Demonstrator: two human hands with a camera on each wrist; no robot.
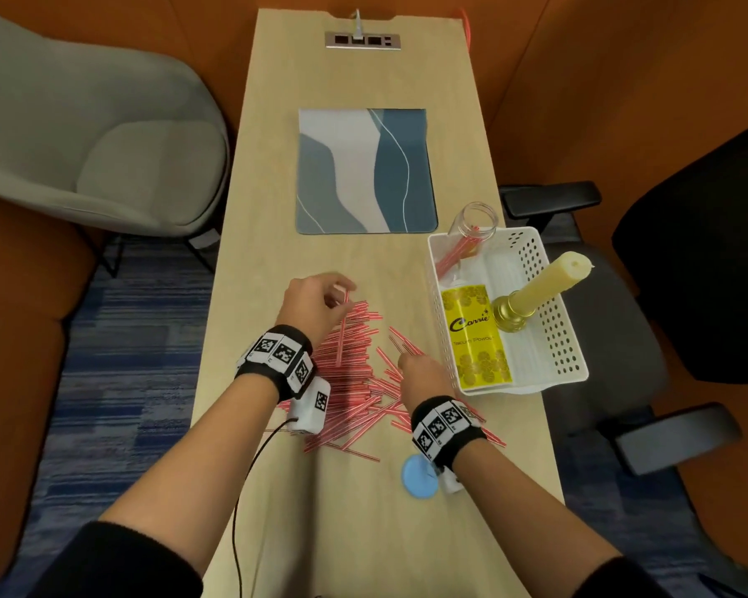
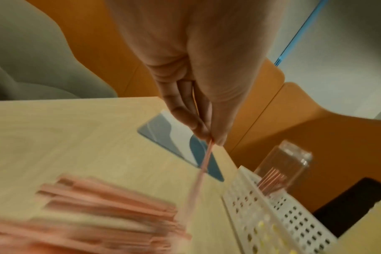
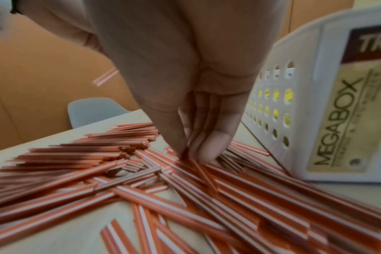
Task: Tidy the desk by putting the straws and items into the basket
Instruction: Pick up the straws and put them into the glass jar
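the white basket (image 1: 573,360) already holds a candle (image 1: 545,282), a yellow powder box (image 1: 476,334) and a jar (image 1: 471,228) with a few straws. most red straws (image 1: 355,377) lie piled on the desk (image 1: 320,533). the left hand (image 1: 316,304) pinches one straw (image 1: 342,334). the right hand (image 1: 419,375) pinches at straws in the pile. lots left.

Even, soft indoor light, shadows faint. Head view sharp at centre, wide-angle bending at edges. Left wrist view: straws (image 2: 102,211) motion-blurred. Right wrist view: near straws soft, basket (image 3: 311,96) label legible.
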